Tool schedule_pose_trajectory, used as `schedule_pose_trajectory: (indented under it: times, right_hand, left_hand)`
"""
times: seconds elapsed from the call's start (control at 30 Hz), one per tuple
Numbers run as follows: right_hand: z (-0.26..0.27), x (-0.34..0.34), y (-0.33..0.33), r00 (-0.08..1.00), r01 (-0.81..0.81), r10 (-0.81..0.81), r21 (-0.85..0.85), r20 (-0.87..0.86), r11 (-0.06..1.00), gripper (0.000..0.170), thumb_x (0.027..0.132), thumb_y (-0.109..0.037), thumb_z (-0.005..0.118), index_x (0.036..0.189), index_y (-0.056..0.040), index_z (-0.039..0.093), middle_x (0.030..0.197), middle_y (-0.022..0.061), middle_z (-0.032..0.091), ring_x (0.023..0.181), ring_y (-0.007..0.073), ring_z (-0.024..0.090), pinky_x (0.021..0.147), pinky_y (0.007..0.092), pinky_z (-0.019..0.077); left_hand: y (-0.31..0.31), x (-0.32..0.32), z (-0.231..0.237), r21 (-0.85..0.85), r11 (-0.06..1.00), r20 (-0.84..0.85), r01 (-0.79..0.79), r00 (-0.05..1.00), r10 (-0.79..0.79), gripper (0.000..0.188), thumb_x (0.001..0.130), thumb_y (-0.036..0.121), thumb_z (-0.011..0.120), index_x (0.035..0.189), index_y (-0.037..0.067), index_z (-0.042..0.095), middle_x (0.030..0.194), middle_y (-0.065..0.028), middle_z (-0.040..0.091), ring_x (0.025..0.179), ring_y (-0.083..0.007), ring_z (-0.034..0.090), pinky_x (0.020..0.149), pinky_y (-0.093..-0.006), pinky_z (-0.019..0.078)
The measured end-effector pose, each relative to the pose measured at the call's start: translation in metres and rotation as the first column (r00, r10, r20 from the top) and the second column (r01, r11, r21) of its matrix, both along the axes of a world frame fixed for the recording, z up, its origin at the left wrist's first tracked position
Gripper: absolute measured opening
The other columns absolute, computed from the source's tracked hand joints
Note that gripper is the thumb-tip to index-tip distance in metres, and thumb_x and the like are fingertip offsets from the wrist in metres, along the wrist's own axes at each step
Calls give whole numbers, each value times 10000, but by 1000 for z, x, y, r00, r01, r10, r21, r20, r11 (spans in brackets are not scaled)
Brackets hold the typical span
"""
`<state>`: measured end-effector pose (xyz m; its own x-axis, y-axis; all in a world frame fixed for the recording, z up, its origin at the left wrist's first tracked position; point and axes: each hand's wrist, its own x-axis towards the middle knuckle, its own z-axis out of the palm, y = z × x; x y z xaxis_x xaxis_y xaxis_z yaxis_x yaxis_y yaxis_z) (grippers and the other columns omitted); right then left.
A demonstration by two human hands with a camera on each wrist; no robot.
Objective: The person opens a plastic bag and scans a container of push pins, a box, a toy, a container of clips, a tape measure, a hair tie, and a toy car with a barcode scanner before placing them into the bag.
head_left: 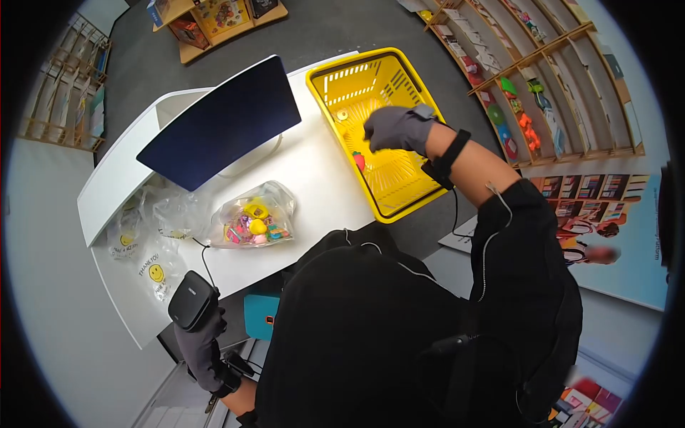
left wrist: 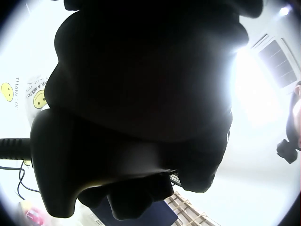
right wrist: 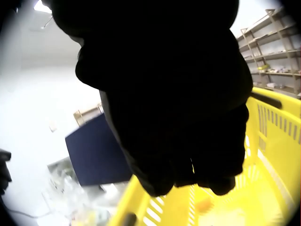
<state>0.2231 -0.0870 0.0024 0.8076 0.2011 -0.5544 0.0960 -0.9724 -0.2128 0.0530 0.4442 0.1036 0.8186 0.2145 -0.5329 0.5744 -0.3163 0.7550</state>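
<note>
My gloved left hand (head_left: 200, 346) holds a black corded barcode scanner (head_left: 193, 299) in front of the white counter (head_left: 314, 185); it shows as a dark shape in the left wrist view. Over the yellow shopping basket (head_left: 389, 207) hangs my gloved right hand (head_left: 401, 130), fingers bent downward. Nothing shows between them. Inside the basket, a small red item (head_left: 359, 161) and a small yellow item (head_left: 342, 114) lie to the left of that hand. A clear plastic bag (head_left: 275, 196) of colourful small items sits on the counter between the two hands.
A dark monitor (head_left: 228, 125) stands behind the bag. Clear smiley-printed bags (head_left: 153, 267) lie at the counter's left. The scanner's cable (head_left: 207, 264) runs up onto the counter. A teal box (head_left: 260, 317) sits below the front edge. Wooden shelves (head_left: 528, 53) stand at the right.
</note>
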Motion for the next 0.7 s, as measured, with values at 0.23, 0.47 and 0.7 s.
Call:
schedule_pose_trajectory:
  times: [0.23, 0.47, 0.7]
  right_hand:
    - [-131, -6, -19, 995, -92, 91, -29, -28, 995, 540, 734, -380, 891, 1201, -115, 833, 1172, 191, 799, 1150, 371, 752, 994, 457, 592]
    - [-166, -7, 7, 966, -253, 248, -82, -75, 964, 445, 755, -337, 876, 1130, -101, 831, 1119, 204, 808, 1052, 403, 777, 897, 493, 620]
    - [-199, 17, 7, 971, -222, 225, -49, 75, 974, 288, 891, -240, 746, 1060, -13, 801, 987, 196, 814, 878, 373, 795, 754, 478, 628]
  left_hand:
    - [-22, -38, -4, 31, 998, 48, -53, 998, 52, 401, 870, 73, 841, 1252, -15, 755, 977, -89, 785, 835, -178, 740, 721, -323, 572]
    - [-42, -58, -12, 137, 986, 219, -94, 974, 63, 355, 964, 163, 832, 1279, 24, 742, 1015, -84, 765, 823, -163, 695, 657, -302, 520]
    - [-41, -60, -19, 252, 968, 279, 5, 957, -78, 309, 944, 124, 817, 1230, 24, 758, 1021, -61, 781, 858, -164, 713, 716, -313, 549]
